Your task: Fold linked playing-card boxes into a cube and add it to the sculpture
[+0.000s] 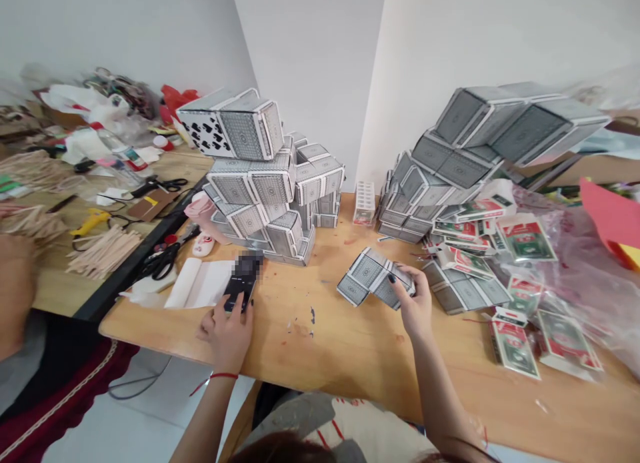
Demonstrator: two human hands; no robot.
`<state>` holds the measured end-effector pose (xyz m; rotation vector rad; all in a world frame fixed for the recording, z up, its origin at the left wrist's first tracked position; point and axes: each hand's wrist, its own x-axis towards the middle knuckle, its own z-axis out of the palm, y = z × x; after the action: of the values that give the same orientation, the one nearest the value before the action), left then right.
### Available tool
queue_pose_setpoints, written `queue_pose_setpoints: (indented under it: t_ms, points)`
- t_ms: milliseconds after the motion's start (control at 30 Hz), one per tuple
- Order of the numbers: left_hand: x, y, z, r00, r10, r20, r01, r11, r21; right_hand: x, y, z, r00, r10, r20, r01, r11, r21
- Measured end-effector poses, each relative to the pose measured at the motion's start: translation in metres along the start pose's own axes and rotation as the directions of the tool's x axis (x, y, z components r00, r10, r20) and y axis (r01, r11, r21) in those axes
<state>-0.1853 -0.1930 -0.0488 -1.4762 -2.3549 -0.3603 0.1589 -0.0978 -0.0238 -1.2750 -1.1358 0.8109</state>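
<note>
Under the fingertips of my left hand [231, 330] lies a dark smartphone [243, 280] on the wooden table; the fingers are stretched out over its lower part. My right hand [416, 302] grips a folded playing-card block [367, 271] by its right end, thumb on top. The block has grey patterned card backs and white edges. A stack of similar card blocks [273, 183] rises behind the phone, one face showing spades. Another leaning stack of card blocks [440, 163] stands behind my right hand. Close to that hand's right is one more card block [463, 286].
Red and green card boxes [515, 343] lie to the right, with clear plastic wrap [585, 276] beside them. Black scissors [163, 260] and white paper [197, 283] are left of the phone. Wooden sticks [103, 250] lie on the neighbouring table, where another person's arm [15, 293] shows.
</note>
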Motion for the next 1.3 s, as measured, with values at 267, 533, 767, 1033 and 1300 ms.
queue_pose_setpoints:
  t_ms: [267, 533, 767, 1033, 1300]
  points:
    - [0.031, 0.016, -0.002, 0.999, -0.003, 0.039, 0.001, 0.999, 0.051, -0.011, 0.001, -0.007, 0.937, -0.31, 0.159, 0.349, 0.845, -0.406]
    - [0.062, 0.029, 0.003, 0.989, 0.002, 0.148, -0.016, 0.996, 0.093, -0.017, -0.002, -0.017, 0.943, -0.279, 0.183, 0.333, 0.823, -0.459]
    - [0.063, 0.027, 0.002, 0.99, -0.004, 0.142, -0.009, 0.996, 0.09, -0.019, -0.001, -0.021, 0.945, -0.266, 0.189, 0.324, 0.831, -0.453]
    - [0.056, 0.023, 0.002, 0.993, -0.007, 0.119, -0.002, 0.997, 0.076, -0.025, 0.003, -0.029, 0.952, -0.197, 0.236, 0.297, 0.789, -0.538]
    - [0.052, 0.022, 0.003, 0.991, -0.021, 0.13, 0.015, 0.999, 0.049, -0.032, -0.006, -0.03, 0.952, -0.048, 0.301, 0.233, 0.751, -0.618]
